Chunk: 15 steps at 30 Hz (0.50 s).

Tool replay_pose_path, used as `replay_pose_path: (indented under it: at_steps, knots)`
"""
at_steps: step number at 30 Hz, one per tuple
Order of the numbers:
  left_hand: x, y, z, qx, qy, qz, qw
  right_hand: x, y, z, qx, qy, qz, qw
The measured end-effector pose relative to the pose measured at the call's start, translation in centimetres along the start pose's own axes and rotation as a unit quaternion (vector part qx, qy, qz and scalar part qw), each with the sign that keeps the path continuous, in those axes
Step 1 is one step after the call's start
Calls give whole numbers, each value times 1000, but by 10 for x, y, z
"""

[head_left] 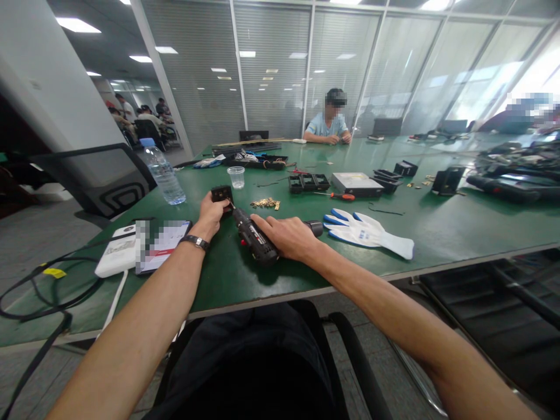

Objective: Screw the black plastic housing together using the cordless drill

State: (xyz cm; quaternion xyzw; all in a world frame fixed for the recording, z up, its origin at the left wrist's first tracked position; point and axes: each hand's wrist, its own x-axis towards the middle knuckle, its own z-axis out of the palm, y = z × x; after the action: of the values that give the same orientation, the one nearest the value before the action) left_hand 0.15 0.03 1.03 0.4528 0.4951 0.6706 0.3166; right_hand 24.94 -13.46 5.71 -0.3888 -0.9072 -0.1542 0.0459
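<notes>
My left hand (212, 214) grips a small black box-shaped part (221, 193) standing on the green table (437, 233). My right hand (286, 236) is wrapped around a black electric screwdriver (254, 237) lying low over the table, its tip pointing at the black part. A small pile of brass screws (265, 203) lies just beyond the tool. A wristband sits on my left wrist.
White and blue gloves (367, 232) lie right of my right hand. A phone (161, 245), a white power bank (117, 251) and cables lie at left. A water bottle (164, 172), plastic cup (237, 177), black parts, a red-handled screwdriver (341, 196) and a silver drive (356, 184) lie farther back. Another person sits at the far end.
</notes>
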Motion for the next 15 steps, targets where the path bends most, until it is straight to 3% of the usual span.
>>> replay_pose_path:
  at_steps: [15]
  knots:
    - [-3, 4, 1, -3, -1, -6, 1000, -1, -1, -1, -7, -3, 5, 1000]
